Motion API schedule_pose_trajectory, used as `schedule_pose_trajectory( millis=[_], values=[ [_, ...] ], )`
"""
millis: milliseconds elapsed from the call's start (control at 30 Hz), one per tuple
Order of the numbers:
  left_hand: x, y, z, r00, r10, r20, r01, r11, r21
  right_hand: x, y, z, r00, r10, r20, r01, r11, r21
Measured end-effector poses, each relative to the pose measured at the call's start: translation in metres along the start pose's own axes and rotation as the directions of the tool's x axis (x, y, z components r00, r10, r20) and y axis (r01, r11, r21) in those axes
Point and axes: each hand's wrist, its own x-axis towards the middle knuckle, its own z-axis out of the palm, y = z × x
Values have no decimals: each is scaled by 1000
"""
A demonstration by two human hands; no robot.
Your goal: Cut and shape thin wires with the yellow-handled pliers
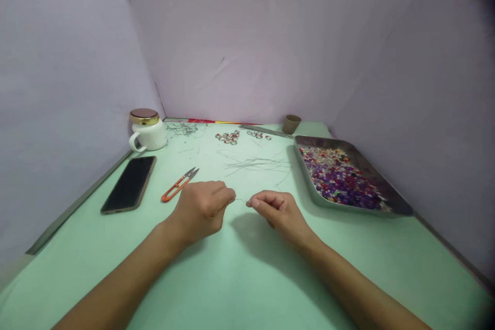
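Between my two hands a short, thin wire (242, 199) is stretched, with something small at its right end. My left hand (207, 206) is closed in a pinch on the wire's left end. The fingertips of my right hand (276, 211) are pressed together on the other end. Orange-handled thread snips (180, 184) lie just beyond my left hand. Past the hands, several loose thin wires (257, 164) are spread on the green table (240, 278). Farther back are a cluster of small rings with red beads (228, 137) and a smaller cluster (258, 135).
A metal tray (315, 193) of mixed beads stands at the right. On the left are a black phone (129, 184) and a white lidded mug (150, 135). At the back sit a small brown cup (291, 124) and a tangle of wire scraps (183, 129).
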Motion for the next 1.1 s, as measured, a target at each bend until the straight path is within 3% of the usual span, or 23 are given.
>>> schedule_pose_trajectory(
  millis=[167, 267, 400, 467, 533, 633, 700, 833, 933, 1033, 1100],
  values=[
    [-1, -8, 6, 999, 30, 16, -32, 982, 186, 2, 4, 3, 998, 8, -64, -8, 1000, -2],
    [0, -11, 7, 999, 19, 33, -25, 979, 203, 4, 9, 3, 994, 21, -106, -20, 1000, 14],
    [5, -14, -7, 983, -166, 80, 149, 972, 182, 7, 17, 0, 980, 57, -191, -40, 995, 90],
    [6, -14, -19, 935, -334, 117, 300, 924, 236, 9, 20, -2, 967, 62, -246, -30, 991, 129],
    [1, -12, -28, 855, -459, 242, 385, 873, 298, 11, 22, -4, 955, 47, -294, -6, 991, 137],
    [-11, -8, -32, 756, -496, 427, 387, 865, 320, 11, 21, -4, 937, 13, -348, 22, 995, 96],
    [-19, -7, -29, 724, -483, 492, 363, 874, 324, 11, 20, -4, 927, 0, -376, 31, 997, 75],
    [-24, -11, -18, 736, -435, 519, 334, 900, 280, 11, 18, -4, 920, -6, -393, 31, 998, 57],
    [-18, -14, -8, 739, -468, 484, 343, 881, 326, 12, 18, -5, 922, 15, -387, 14, 997, 73],
    [-11, -9, -3, 740, -516, 432, 398, 853, 337, 14, 20, -5, 921, 52, -386, 3, 990, 143],
    [-8, -2, -2, 740, -516, 432, 469, 856, 219, 15, 20, -5, 925, 89, -368, -2, 973, 229]
  ],
)
